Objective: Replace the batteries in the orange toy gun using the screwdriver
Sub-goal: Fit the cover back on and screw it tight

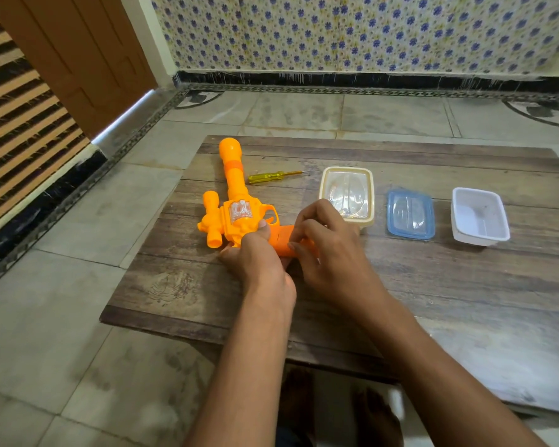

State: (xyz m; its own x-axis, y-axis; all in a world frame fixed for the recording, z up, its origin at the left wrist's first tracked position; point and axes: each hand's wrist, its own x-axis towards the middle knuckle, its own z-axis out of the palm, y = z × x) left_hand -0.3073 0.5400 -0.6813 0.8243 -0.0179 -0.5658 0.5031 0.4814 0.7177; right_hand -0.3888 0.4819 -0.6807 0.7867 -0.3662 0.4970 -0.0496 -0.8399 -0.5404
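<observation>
We hold the toy gun (236,217) flat with our left hand (255,256), and our right hand (323,250) pinches its handle, probably to work the battery spot, with the screwdriver (271,176) lying just beside the gun.

1. Orange toy gun (236,208) lies flat on the wooden table (400,285), barrel pointing to 12 o'clock, grip toward 4.
2. Left hand (255,256) grips the gun body at the rear, thumb on top.
3. Right hand (323,250) pinches the grip with curled fingers.
4. Yellow screwdriver (273,176) lies just at 3 o'clock of the barrel, apart from both hands.
5. Further toward 3: cream lidded container (349,195), blue-rimmed lid (410,214), white tub (480,216), in a row.
</observation>
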